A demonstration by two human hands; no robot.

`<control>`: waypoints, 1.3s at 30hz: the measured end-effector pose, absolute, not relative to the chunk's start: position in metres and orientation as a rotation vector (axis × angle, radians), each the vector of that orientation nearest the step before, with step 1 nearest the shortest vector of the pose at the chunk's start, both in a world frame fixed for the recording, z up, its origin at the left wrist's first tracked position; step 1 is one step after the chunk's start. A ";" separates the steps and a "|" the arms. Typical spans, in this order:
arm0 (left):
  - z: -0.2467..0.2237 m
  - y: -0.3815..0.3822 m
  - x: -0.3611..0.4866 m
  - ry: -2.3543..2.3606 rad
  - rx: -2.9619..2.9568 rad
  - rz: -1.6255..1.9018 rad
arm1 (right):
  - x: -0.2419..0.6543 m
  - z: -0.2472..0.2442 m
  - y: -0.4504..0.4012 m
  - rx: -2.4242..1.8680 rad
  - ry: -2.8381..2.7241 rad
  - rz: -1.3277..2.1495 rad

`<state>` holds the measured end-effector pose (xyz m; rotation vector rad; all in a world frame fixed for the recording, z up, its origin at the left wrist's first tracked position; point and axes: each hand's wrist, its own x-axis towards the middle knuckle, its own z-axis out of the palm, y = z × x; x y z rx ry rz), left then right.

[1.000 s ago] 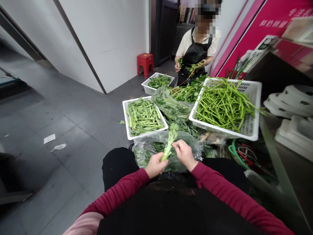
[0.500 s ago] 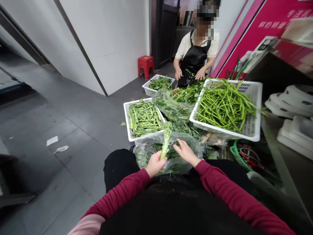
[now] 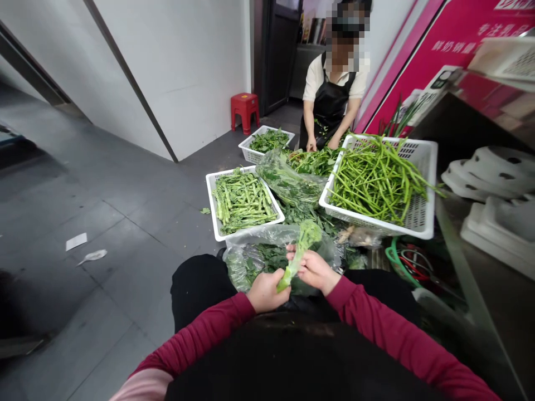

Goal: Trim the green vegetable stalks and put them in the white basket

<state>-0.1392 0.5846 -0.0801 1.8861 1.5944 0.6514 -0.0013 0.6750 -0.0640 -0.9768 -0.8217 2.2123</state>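
A thick green vegetable stalk (image 3: 298,256) with a leafy, floret-like head tilts up and to the right in front of me. My left hand (image 3: 266,291) is closed around its pale lower end. Higher up, my right hand (image 3: 318,270) has its fingers curled against the stalk's middle, gripping it from the right. Beneath both hands lies an open clear plastic bag (image 3: 234,262) of dark leafy greens. Just beyond it, cut stalks (image 3: 242,200) of a similar kind fill a white basket (image 3: 212,206).
Long thin green stems (image 3: 376,184) heap in a white basket (image 3: 430,195) at right. A bagged bunch of greens (image 3: 288,178) lies between the baskets. Across from me, a person (image 3: 330,106) in a black apron handles leafy stems. A red stool (image 3: 244,106) stands by the wall.
My right hand has come from beside the stalk onto it. The stalk has swung over to the right. The other person's hands have lowered into the greens.
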 end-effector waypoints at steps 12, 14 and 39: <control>-0.081 0.586 -0.136 1.769 2.021 0.362 | 0.031 -0.099 0.683 -1.358 -0.987 1.570; -0.083 0.587 -0.137 1.803 1.978 0.355 | 0.031 -0.087 0.672 -1.230 -1.058 1.733; -0.090 0.587 -0.129 1.743 1.810 0.444 | 0.028 -0.068 0.671 -1.091 -0.921 1.712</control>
